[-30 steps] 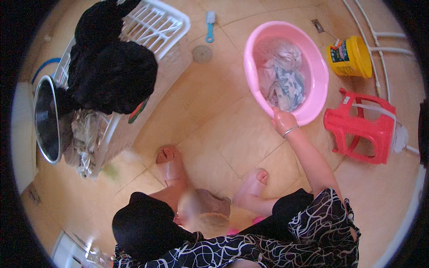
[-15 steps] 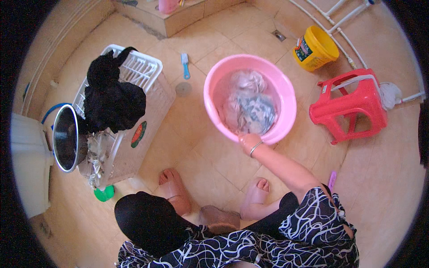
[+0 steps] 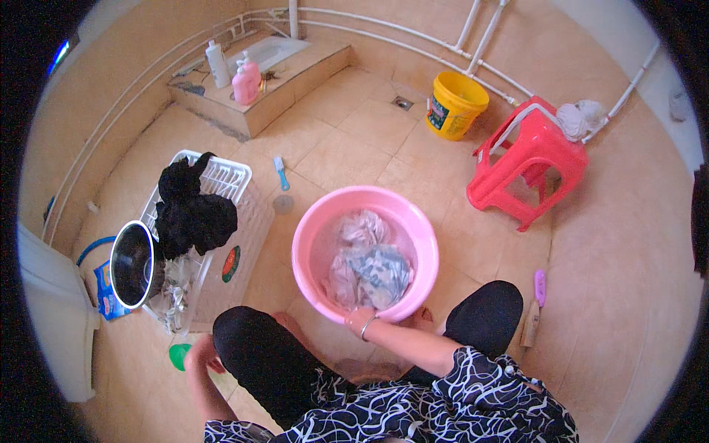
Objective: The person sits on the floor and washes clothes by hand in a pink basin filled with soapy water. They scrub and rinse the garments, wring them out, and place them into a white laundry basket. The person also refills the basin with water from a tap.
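Observation:
A pink basin (image 3: 426, 255) stands on the floor before me, holding wet pale and blue-grey cloths (image 3: 377, 269) in water. My right hand (image 3: 360, 320), with a bracelet at the wrist, is closed on the basin's near rim. My left hand (image 3: 200, 354) hangs low beside my left knee, close to a small green plastic thing (image 3: 179, 356) on the floor and partly covering it. Its fingers look loosely apart, and I see nothing held in them.
At left, a white plastic basket (image 3: 229, 173) bears black clothing (image 3: 193, 214) and a metal bowl (image 3: 133, 264). A red stool (image 3: 528, 166) and yellow bucket (image 3: 456, 107) stand at far right. A blue brush (image 3: 281, 176) lies beyond the basin; a purple-handled brush (image 3: 539, 288) lies right.
My view has shifted, so the basin appears lower and further left. My left hand has come into view beside the green thing. My right hand keeps its hold on the rim.

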A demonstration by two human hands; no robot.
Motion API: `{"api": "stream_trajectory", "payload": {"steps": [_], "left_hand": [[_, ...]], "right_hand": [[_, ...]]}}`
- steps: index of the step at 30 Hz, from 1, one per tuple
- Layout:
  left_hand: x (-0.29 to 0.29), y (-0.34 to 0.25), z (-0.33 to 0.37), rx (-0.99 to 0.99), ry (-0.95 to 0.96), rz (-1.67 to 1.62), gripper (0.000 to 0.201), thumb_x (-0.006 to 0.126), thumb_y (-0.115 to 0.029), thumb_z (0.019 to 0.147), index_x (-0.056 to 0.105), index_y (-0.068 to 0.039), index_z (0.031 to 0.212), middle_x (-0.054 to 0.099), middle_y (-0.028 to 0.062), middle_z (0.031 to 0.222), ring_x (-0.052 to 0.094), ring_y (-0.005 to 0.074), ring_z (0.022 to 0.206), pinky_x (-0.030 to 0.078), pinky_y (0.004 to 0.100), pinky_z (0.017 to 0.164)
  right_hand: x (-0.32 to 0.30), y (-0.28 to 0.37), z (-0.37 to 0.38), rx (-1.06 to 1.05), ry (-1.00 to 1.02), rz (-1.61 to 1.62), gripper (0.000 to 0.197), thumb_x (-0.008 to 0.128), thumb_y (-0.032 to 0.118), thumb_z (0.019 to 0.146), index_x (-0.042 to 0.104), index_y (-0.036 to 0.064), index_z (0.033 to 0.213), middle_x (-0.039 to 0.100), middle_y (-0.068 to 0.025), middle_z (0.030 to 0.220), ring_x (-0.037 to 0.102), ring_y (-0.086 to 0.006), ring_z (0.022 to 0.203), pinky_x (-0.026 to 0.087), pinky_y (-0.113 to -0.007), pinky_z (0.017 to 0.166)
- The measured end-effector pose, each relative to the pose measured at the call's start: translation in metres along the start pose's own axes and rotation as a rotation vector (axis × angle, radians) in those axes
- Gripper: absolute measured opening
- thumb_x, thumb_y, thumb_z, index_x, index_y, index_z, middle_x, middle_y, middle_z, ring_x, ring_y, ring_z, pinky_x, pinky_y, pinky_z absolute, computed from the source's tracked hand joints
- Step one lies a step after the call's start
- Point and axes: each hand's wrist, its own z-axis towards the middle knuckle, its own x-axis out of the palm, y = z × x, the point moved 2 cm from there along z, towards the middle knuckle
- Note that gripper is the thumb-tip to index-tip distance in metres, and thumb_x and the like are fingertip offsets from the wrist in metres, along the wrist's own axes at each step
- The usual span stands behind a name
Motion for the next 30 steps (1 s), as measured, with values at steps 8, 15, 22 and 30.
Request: {"api": "stream_trajectory", "payload": {"steps": [8,15,22,30], "left_hand": [[-0.061,-0.139,-0.064,0.909,-0.816,0.7,0.022,0.04,-0.016,0.078,0.052,0.002,0.074,0.053,0.0211,0.062,0.057,0.0279,0.055,0.045,0.0369,0.043],[0.01,-0.301,-0.103,0.948,0.032,0.278,0.028,0.044,-0.027,0.081,0.047,-0.006,0.098,0.054,0.0084,0.081,0.054,0.0151,0.054,0.045,0.0267,0.043],[0.185,-0.235,0.136,0.875,0.314,-0.09,0.036,0.053,-0.014,0.072,0.044,-0.005,0.106,0.054,0.0066,0.077,0.052,0.0154,0.063,0.043,0.0304,0.046],[0.269,-0.143,0.195,0.102,0.603,-0.772,0.06,0.031,-0.053,0.078,0.036,-0.008,0.117,0.044,0.0117,0.112,0.037,0.0317,0.106,0.028,0.0571,0.078]], "right_hand": [[-0.006,0.022,-0.034,0.056,-0.012,0.167,0.022,0.04,0.011,0.074,0.055,0.008,0.091,0.058,-0.013,0.086,0.057,-0.0281,0.077,0.046,-0.038,0.063],[-0.009,0.005,-0.011,-0.011,0.161,0.262,0.031,0.052,0.031,0.068,0.054,0.0105,0.092,0.058,-0.0087,0.089,0.057,-0.0253,0.075,0.045,-0.036,0.066],[-0.031,-0.108,-0.013,0.653,-0.229,0.361,0.066,0.061,0.041,0.061,0.034,0.0175,0.117,0.035,-0.0172,0.118,0.037,-0.0314,0.106,0.031,-0.038,0.087],[0.048,-0.124,0.045,0.722,-0.701,1.003,0.074,0.068,0.029,0.058,0.031,0.0046,0.118,0.041,-0.0151,0.113,0.039,-0.0247,0.105,0.03,-0.032,0.089]]}}
